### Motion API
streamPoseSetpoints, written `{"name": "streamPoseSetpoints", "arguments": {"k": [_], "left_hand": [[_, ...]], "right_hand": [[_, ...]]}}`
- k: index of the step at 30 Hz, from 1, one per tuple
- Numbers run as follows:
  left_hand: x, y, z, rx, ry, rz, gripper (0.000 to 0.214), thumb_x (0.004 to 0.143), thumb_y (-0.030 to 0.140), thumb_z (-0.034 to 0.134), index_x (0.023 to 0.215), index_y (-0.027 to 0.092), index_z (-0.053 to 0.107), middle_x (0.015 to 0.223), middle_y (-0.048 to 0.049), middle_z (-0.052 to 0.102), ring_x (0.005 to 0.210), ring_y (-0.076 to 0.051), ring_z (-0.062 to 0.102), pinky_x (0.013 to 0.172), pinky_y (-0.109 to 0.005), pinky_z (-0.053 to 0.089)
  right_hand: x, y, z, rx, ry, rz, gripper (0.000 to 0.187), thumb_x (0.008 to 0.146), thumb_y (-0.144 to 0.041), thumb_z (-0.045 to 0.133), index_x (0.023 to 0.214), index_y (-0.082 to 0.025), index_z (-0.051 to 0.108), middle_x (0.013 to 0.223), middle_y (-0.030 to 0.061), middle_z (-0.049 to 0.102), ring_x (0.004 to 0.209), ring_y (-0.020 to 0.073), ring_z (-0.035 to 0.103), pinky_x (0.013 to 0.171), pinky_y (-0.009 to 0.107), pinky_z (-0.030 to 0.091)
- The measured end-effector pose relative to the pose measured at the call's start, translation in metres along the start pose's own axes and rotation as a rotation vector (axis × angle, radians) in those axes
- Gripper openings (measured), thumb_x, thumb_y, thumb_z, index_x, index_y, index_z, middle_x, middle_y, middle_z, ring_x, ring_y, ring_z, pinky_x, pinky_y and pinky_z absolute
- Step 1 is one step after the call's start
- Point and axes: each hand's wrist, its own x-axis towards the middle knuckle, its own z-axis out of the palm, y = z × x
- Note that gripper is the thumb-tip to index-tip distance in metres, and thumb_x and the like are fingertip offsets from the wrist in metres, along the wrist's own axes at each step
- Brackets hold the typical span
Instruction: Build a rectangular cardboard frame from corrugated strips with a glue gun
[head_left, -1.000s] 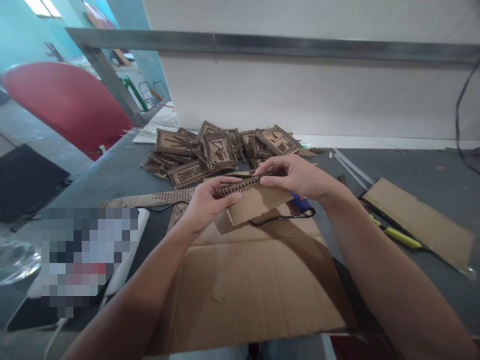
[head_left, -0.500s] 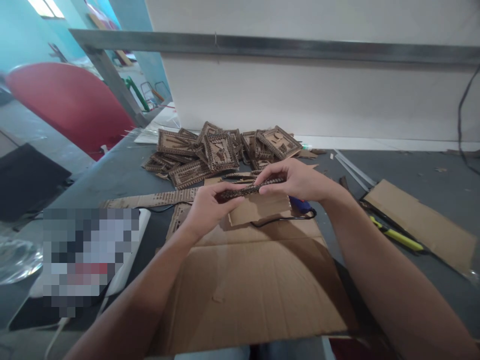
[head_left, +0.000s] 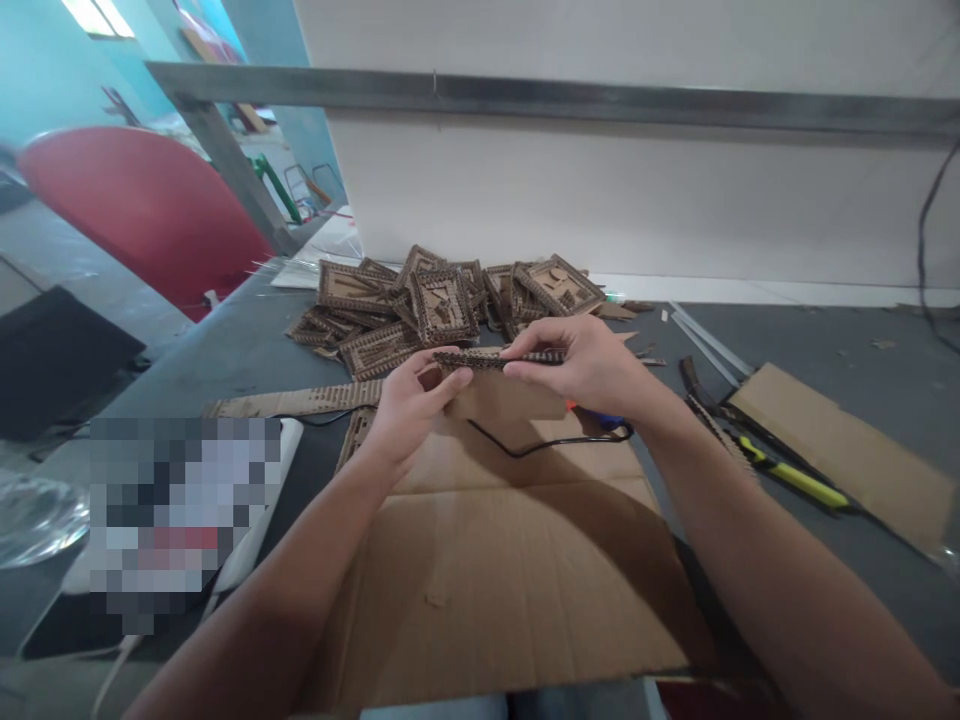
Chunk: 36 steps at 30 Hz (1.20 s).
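Both hands hold a small cardboard panel point(head_left: 514, 398) above the large cardboard sheet. A dark corrugated cardboard strip point(head_left: 480, 360) runs along its upper edge. My left hand point(head_left: 405, 405) pinches the left end between thumb and fingers. On the right, the thumb and fingers of my right hand point(head_left: 589, 365) are closed on the strip and edge. Partly hidden behind the panel lies a blue and orange tool point(head_left: 604, 418), with a black cable point(head_left: 555, 443) looping over the large cardboard sheet point(head_left: 510, 580).
Behind my hands is a pile of cardboard panels framed with corrugated strips point(head_left: 442, 305). A yellow-green utility knife point(head_left: 795, 472) lies at right beside a cardboard piece point(head_left: 840, 450). A perforated cardboard strip point(head_left: 300, 400) lies left. A red chair point(head_left: 135, 200) stands beyond the table.
Both hands have raised the panel and strip slightly and levelled the edge. My left hand has shifted a little left, toward the panel's end; more of the cable shows beneath.
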Motion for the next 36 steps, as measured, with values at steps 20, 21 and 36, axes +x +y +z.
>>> {"name": "streamPoseSetpoints", "arguments": {"k": [20, 21, 36], "left_hand": [[0.002, -0.008, 0.004, -0.16, 0.189, 0.041, 0.042, 0.068, 0.045, 0.089, 0.096, 0.02, 0.071, 0.096, -0.0043, 0.078, 0.087, -0.021, 0.073, 0.074, -0.03, 0.058], [0.002, -0.009, 0.004, -0.169, 0.188, 0.032, 0.041, 0.067, 0.044, 0.089, 0.095, 0.02, 0.071, 0.096, -0.0043, 0.078, 0.086, -0.021, 0.073, 0.073, -0.03, 0.059], [0.002, -0.005, 0.002, -0.127, 0.139, 0.154, 0.043, 0.072, 0.043, 0.087, 0.102, 0.017, 0.071, 0.104, -0.0075, 0.078, 0.095, -0.021, 0.073, 0.086, -0.033, 0.057]], "right_hand": [[-0.005, -0.005, 0.076, 0.32, 0.208, 0.175, 0.022, 0.075, -0.037, 0.073, 0.089, -0.023, 0.061, 0.081, -0.0021, 0.059, 0.07, 0.0138, 0.057, 0.07, 0.031, 0.049], [-0.005, -0.004, 0.076, 0.331, 0.212, 0.176, 0.024, 0.075, -0.038, 0.074, 0.089, -0.023, 0.062, 0.082, -0.0014, 0.06, 0.073, 0.0145, 0.059, 0.072, 0.031, 0.05], [-0.007, -0.01, 0.075, 0.352, 0.182, 0.19, 0.032, 0.079, -0.039, 0.072, 0.108, -0.025, 0.066, 0.091, -0.001, 0.059, 0.064, 0.0111, 0.058, 0.062, 0.028, 0.05]]}}
